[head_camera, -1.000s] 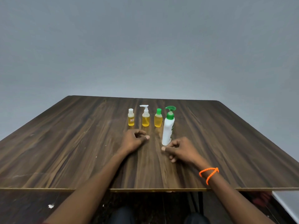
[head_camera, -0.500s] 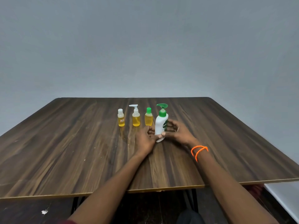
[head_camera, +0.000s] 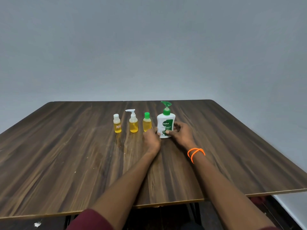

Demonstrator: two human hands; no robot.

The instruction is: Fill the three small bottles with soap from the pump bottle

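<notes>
A white pump bottle [head_camera: 166,122] with a green pump stands upright on the wooden table [head_camera: 66,155], its label facing me. My left hand [head_camera: 151,136] and my right hand [head_camera: 180,132] grip its lower part from both sides. To its left stand three small bottles holding yellow liquid in a row: a green-capped bottle [head_camera: 146,122], a bottle with a white pump [head_camera: 133,121] and a white-capped bottle [head_camera: 117,124].
A grey wall rises behind the table. An orange band [head_camera: 195,153] circles my right wrist. The table's front edge runs near my elbows, with dark floor below it.
Both hands moved forward from the table top onto the pump bottle and turned it so its label faces me. It now stands in line with the small bottles.
</notes>
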